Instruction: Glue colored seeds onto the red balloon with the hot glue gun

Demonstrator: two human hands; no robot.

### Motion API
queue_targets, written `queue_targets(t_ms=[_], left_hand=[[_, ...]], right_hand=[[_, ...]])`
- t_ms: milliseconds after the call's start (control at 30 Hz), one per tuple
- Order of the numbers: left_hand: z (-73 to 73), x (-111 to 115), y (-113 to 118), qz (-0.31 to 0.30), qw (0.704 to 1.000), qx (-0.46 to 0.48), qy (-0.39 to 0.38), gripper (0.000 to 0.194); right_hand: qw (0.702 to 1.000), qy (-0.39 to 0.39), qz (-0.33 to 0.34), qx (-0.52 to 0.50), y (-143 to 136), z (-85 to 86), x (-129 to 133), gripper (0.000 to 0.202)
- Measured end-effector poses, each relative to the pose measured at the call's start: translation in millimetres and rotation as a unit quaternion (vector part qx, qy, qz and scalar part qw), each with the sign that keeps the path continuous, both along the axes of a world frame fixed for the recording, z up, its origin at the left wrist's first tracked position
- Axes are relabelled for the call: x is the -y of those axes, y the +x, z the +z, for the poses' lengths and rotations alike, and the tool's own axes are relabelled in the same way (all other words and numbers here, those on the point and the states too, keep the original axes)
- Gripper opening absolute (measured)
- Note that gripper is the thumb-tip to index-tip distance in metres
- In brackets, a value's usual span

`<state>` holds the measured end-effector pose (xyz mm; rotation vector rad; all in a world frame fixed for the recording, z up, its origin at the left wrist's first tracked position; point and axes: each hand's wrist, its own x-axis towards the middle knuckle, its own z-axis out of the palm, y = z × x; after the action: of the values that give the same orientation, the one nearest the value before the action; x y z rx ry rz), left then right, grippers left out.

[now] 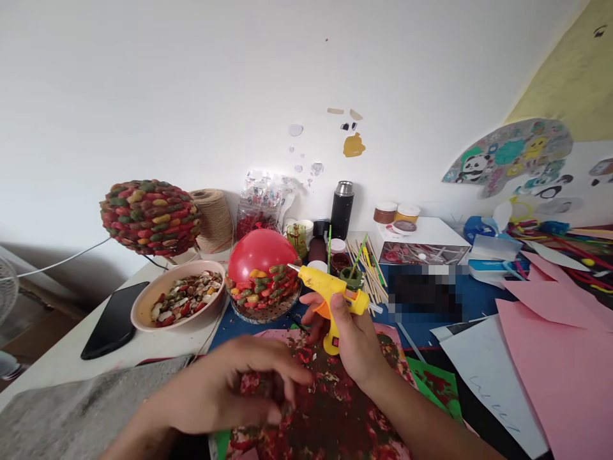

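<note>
My right hand (357, 345) grips a yellow hot glue gun (318, 281) by its handle. A clear glue stick (375, 308) pokes out of its back, and the nozzle points left. Close to the nozzle tip is a red balloon (258, 249), its lower part covered with rows of painted shell pieces (258, 289) in red, green and orange. The balloon rests on a round woven base (261, 313). My left hand (230, 383), slightly blurred, hovers over a paint-stained sheet (330, 402), its bent fingers apart and nothing visible between them.
A bowl (143, 313) of painted shells stands left, beside a black phone (112, 322). Behind are a shell-covered ball (151, 217), a twine spool (213, 220) and a black flask (342, 211). Wooden sticks (378, 271) and paint jars (352, 278) lie beyond the glue gun; pink paper (555, 377) lies right.
</note>
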<state>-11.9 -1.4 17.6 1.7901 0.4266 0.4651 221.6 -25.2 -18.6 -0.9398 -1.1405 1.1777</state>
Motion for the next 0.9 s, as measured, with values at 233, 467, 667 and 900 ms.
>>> queue_targets(t_ms=[233, 467, 667, 900], left_hand=[[-5.8, -30, -13, 0.414, 0.866, 0.273, -0.064, 0.028], [-12.0, -35, -7, 0.452, 0.839, 0.278, -0.120, 0.039], [-18.0, -33, -8, 0.453, 0.846, 0.269, -0.080, 0.035], [-18.1, -30, -7, 0.428, 0.869, 0.246, -0.046, 0.026]], right_hand=[[0.999, 0.017, 0.049, -0.018, -4, -5.5, 9, 0.071], [0.996, 0.044, 0.062, 0.051, -6, -6.5, 15, 0.069], [0.986, 0.104, 0.037, 0.121, -5, -2.3, 12, 0.068], [0.969, 0.160, 0.036, 0.185, -6, 2.4, 13, 0.067]])
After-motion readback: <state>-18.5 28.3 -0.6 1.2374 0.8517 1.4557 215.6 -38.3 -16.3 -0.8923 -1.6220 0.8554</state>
